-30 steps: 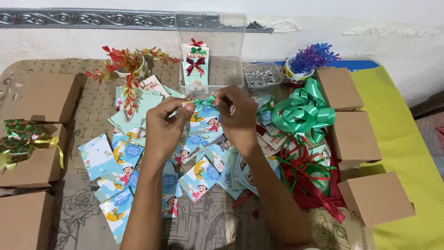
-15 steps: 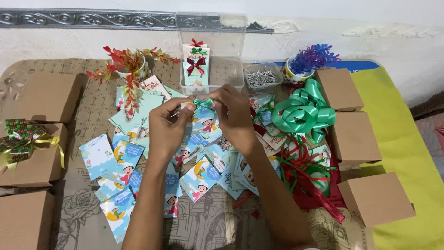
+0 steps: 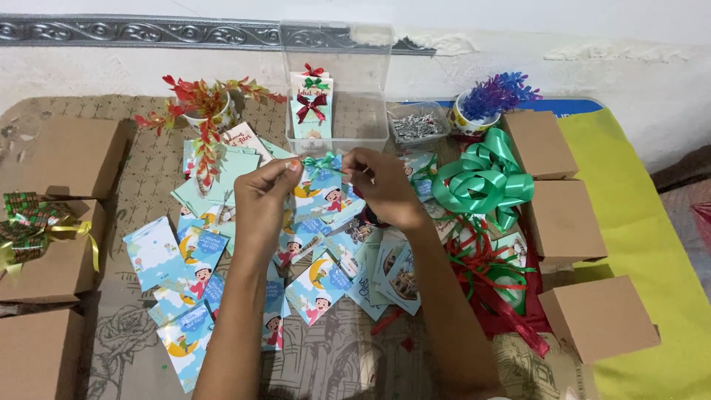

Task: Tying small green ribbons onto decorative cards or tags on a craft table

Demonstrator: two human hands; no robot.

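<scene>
- Work in hand: the left hand (image 3: 261, 194) and the right hand (image 3: 381, 185) are raised together over the middle of the surface (image 3: 133, 155), each pinching one side of a small green ribbon bow (image 3: 320, 162) between thumb and fingertips.
- Position of the bow: it sits at the top edge of a light blue illustrated card (image 3: 317, 194), which hangs between the two hands, above the loose cards below. Whether the bow is already fixed to the card cannot be told.
- Hand state: both hands are closed in a fine pinch on the bow ends; the remaining fingers are curled.
- Done so far, as a judgement: a few cards with red and green bows (image 3: 312, 104) stand upright in the clear plastic container (image 3: 337, 81) at the far edge, so a small part of the batch appears finished.
- Left to do, as a judgement: many cards without bows (image 3: 181, 270) lie spread in an overlapping layer under and beside the forearms, so most of the batch appears outstanding.
- Supplies: a coil of green ribbon (image 3: 481, 181) lies just right of the right hand, with red ribbon scraps (image 3: 496, 274) nearer the person.
- Appearance of the bow: small, glossy, bright green, with two short loops; finer detail is too small to tell.
- Surroundings: brown cardboard boxes (image 3: 563, 218) line both sides of the surface.
</scene>
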